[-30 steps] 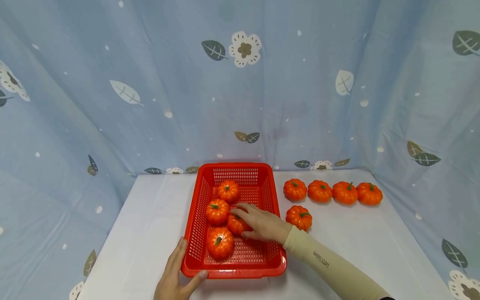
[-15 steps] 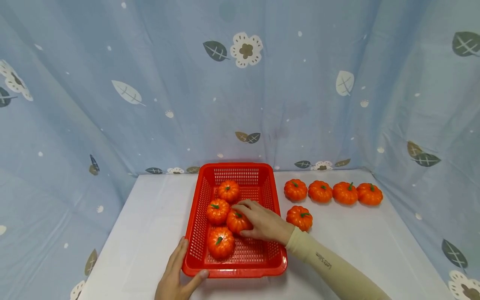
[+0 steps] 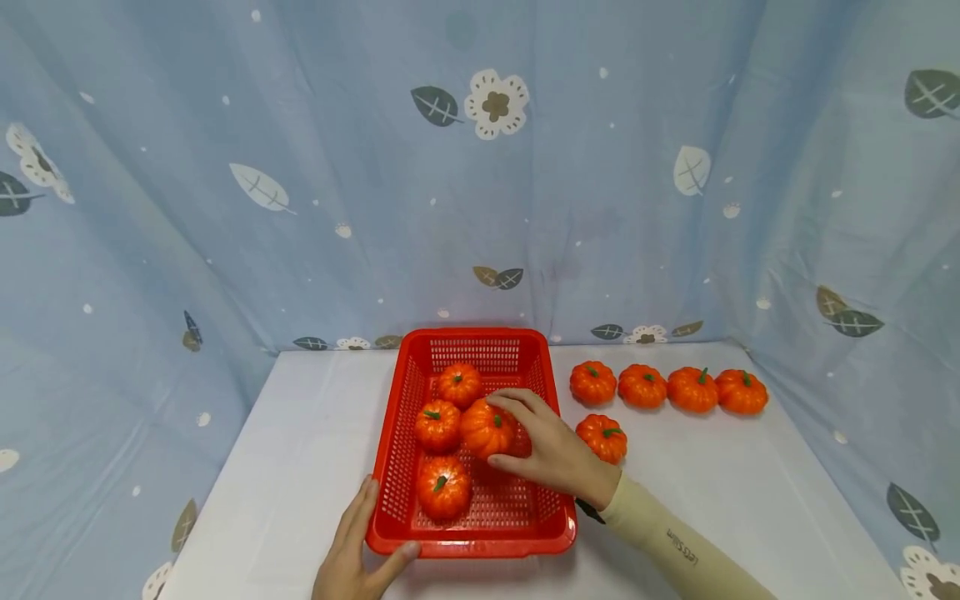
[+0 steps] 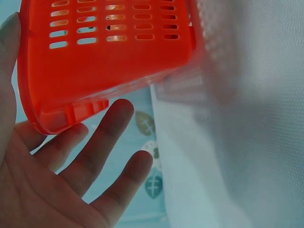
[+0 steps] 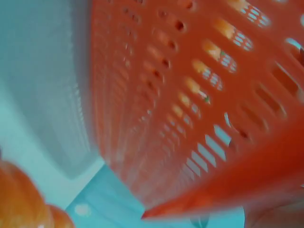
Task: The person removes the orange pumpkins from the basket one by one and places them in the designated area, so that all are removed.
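My right hand grips a small orange pumpkin between thumb and fingers, over the inside of a red plastic basket. Three more pumpkins lie in the basket: a far one, a middle one close beside the gripped one, and a near one. At the basket's near left corner is my left hand, its thumb at the front rim and its fingers along the left side. In the left wrist view those fingers fan out fairly straight beneath the basket's rim.
Right of the basket, several pumpkins form a row at the back of the white table. One more pumpkin sits in front of the row, near my right wrist. A blue patterned curtain hangs behind and at both sides.
My right hand has closed round the pumpkin and lifted it a little up and to the right from its place in the basket. The left hand stays at the corner.
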The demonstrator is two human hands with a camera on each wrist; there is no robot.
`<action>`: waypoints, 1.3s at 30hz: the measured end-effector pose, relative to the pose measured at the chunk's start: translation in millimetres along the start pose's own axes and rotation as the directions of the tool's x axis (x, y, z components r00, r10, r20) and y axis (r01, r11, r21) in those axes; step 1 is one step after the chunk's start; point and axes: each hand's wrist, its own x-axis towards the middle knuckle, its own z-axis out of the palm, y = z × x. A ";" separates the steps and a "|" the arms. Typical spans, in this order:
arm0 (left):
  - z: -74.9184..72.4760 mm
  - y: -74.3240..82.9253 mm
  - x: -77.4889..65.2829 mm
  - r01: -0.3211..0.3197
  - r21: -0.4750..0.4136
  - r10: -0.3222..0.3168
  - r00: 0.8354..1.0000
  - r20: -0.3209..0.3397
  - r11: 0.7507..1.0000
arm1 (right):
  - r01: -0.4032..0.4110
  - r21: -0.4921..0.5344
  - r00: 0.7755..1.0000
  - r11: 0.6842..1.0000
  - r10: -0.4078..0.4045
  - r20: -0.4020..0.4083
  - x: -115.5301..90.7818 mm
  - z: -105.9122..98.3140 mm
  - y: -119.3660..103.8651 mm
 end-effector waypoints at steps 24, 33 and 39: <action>0.7 -0.2 0.0 -0.004 0.002 0.004 1.000 -0.003 1.000 | -0.303 -0.075 0.902 0.950 0.261 -0.345 -75.1 -86.6 64.0; 1.4 0.0 -0.9 -0.023 -0.003 0.023 1.000 -0.005 1.000 | -0.402 -0.088 0.849 0.912 0.335 -0.408 -100.2 -105.1 87.8; 1.5 -1.1 -0.7 -0.002 -0.007 0.003 1.000 0.007 1.000 | -0.442 -0.124 0.845 0.889 0.366 -0.389 -118.2 -100.0 100.2</action>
